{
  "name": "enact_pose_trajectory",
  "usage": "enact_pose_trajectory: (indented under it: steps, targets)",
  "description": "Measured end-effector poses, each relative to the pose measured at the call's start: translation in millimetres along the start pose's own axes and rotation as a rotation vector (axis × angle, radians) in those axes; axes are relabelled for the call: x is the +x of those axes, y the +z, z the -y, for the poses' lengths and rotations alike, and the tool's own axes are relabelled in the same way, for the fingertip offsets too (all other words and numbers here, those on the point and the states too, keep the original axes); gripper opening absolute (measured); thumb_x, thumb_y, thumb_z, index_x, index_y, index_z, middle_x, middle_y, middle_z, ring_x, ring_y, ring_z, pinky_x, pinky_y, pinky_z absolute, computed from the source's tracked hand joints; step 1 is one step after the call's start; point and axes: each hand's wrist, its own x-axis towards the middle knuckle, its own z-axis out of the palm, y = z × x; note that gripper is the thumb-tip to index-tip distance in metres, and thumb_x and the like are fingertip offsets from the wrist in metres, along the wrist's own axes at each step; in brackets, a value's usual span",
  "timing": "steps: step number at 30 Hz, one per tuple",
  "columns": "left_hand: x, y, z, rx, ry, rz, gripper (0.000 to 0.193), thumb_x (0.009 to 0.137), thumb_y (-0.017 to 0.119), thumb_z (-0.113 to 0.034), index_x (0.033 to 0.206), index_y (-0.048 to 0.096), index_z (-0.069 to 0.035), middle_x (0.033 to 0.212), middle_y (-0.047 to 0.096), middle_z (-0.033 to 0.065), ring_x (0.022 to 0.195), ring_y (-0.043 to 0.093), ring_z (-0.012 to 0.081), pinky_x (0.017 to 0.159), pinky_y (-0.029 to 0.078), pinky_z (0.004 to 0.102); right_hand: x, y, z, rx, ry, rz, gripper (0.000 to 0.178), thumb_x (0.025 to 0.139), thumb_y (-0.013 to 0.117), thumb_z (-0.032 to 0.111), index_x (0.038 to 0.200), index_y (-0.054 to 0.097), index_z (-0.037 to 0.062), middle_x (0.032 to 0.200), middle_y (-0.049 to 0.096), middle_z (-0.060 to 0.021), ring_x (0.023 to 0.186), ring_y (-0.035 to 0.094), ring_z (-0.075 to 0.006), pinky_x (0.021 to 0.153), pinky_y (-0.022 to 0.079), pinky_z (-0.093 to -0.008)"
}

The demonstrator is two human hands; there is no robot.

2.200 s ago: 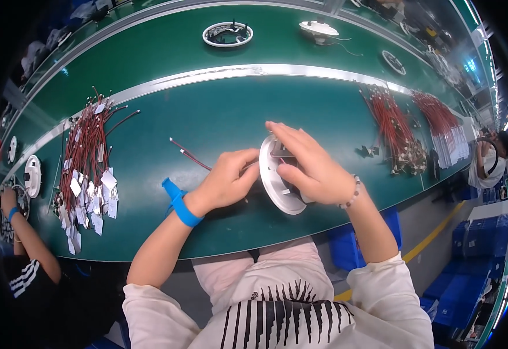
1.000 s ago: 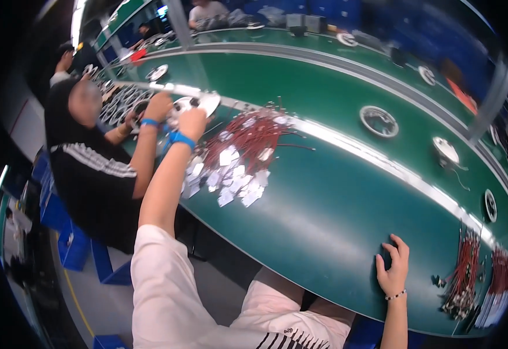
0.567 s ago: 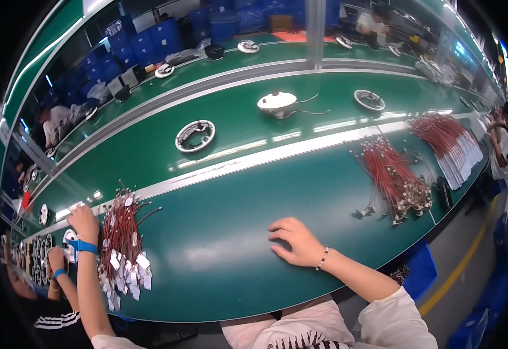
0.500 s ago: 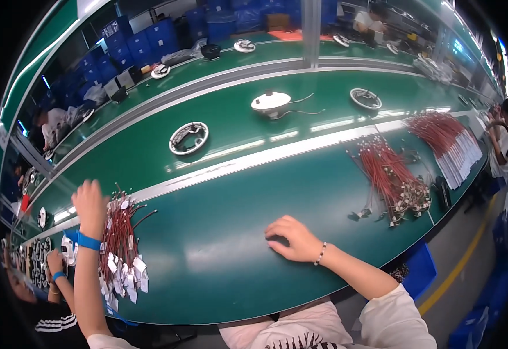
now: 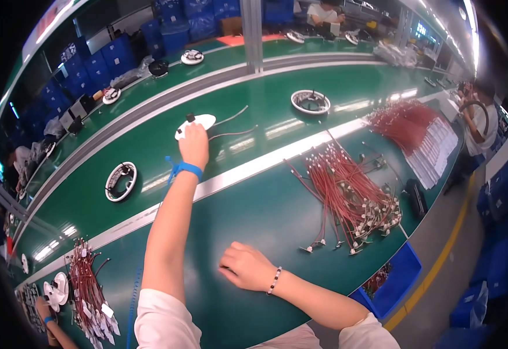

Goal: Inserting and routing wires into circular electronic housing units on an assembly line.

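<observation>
My left hand (image 5: 195, 146), with a blue strap at its wrist, reaches over the far green belt. Its fingers are closed on the near edge of a white disc-shaped part (image 5: 205, 121), which has a small black block on top and two thin wires trailing right. What lies under the fingers is hidden. My right hand (image 5: 247, 267), wearing a beaded bracelet, rests on the dark green table (image 5: 219, 221). Its fingers are loosely bent with a gap to the thumb, and nothing shows in them.
White rings with black wiring lie on the belt, one left (image 5: 120, 181) and one farther right (image 5: 310, 102). Red wire bundles lie at left (image 5: 85, 285), right (image 5: 347, 192) and far right (image 5: 411, 131). A blue bin (image 5: 402, 273) stands below the table edge. Co-workers are at both sides.
My left hand has gone from above the left wire bundle to the white disc-shaped part and closed on it. The view has turned right; my right hand still rests on the table.
</observation>
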Motion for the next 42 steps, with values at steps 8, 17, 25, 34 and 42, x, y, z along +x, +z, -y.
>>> enact_pose_trajectory:
  steps: [8, 17, 25, 34, 42]
  targets:
    - [-4.7, 2.5, 20.3, -0.111, -0.061, -0.006, 0.009, 0.071, 0.053, -0.003, 0.079, 0.05, -0.004, 0.09, 0.049, 0.0108, 0.078, 0.054, 0.0278, 0.061, 0.047, 0.0362, -0.7, -1.5, -4.7, -0.112, -0.033, 0.022, 0.011, 0.068, 0.061, 0.014, 0.067, 0.054, 0.0059, 0.072, 0.049, -0.0061, 0.076, 0.048, -0.022, 0.063, 0.042, -0.0327]
    - [-95.9, -135.3, 62.8, -0.829, -0.363, -0.075, 0.013, 0.077, 0.057, -0.011, 0.083, 0.055, 0.001, 0.069, 0.06, 0.0118, 0.059, 0.057, 0.0223, 0.055, 0.045, 0.0299, -1.0, 0.0, -4.7, -0.147, -0.102, -0.016, 0.012, 0.069, 0.063, 0.015, 0.074, 0.057, 0.0058, 0.068, 0.051, -0.0064, 0.069, 0.05, -0.0227, 0.061, 0.044, -0.0327]
    - [-247.6, -264.7, 49.8, -1.73, -0.922, 0.383, 0.019, 0.083, 0.055, -0.017, 0.091, 0.053, 0.0, 0.076, 0.061, 0.0056, 0.061, 0.056, 0.0085, 0.05, 0.045, 0.0189, 10.7, -15.3, 23.3, 0.949, 0.415, -0.156, 0.039, 0.078, 0.06, 0.009, 0.114, 0.049, -0.0017, 0.068, 0.046, 0.0053, 0.06, 0.04, -0.0009, 0.054, 0.037, -0.0157]
    - [-316.0, -303.8, 28.2, -1.832, -1.022, 0.567, 0.031, 0.081, 0.056, -0.011, 0.106, 0.047, 0.003, 0.089, 0.059, 0.0098, 0.071, 0.058, 0.0128, 0.058, 0.048, 0.0212, 26.4, -13.6, 71.8, 0.484, 0.301, 0.399, 0.021, 0.076, 0.064, 0.019, 0.075, 0.065, -0.0018, 0.068, 0.062, -0.0026, 0.055, 0.05, -0.0037, 0.048, 0.038, -0.0171]
    - [-298.7, -292.4, 48.8, -1.426, -0.824, 0.394, 0.023, 0.074, 0.059, -0.008, 0.093, 0.057, 0.005, 0.083, 0.063, 0.0116, 0.076, 0.061, 0.0173, 0.068, 0.048, 0.027, 28.4, -22.4, 112.1, 0.524, 0.309, 0.272, 0.017, 0.076, 0.062, 0.015, 0.076, 0.065, -0.0018, 0.059, 0.056, -0.001, 0.056, 0.049, -0.0047, 0.048, 0.037, -0.0179]
